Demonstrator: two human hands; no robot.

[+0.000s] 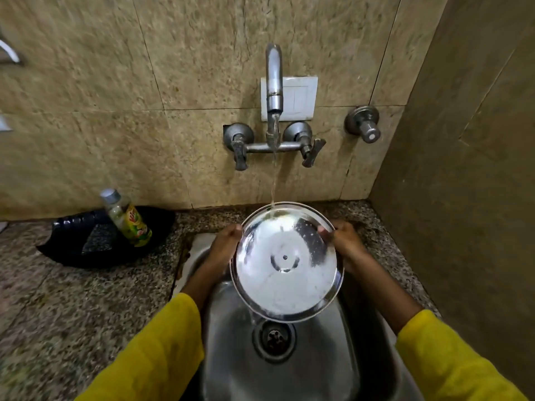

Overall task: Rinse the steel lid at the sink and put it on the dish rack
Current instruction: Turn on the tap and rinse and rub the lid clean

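Head view: both hands hold a round, shiny steel lid (286, 261) by its rim above the stainless steel sink (231, 357), tilted with its inner face toward the camera. The left hand (224, 244) has its fingers (233, 230) curled shut around the lid's left edge; the right hand (346, 244) grips the right edge, fingers (325, 230) closed on the rim. A thin stream of water (273, 175) falls from the grey wall tap (274, 82) onto the lid's far edge. Below the lid sits the dark drain (273, 340). Yellow sleeves (150, 351) cover both forearms. On the speckled granite bench (72, 302) to the left, a green-labelled bottle (127, 218) leans in a black tray (86, 247).
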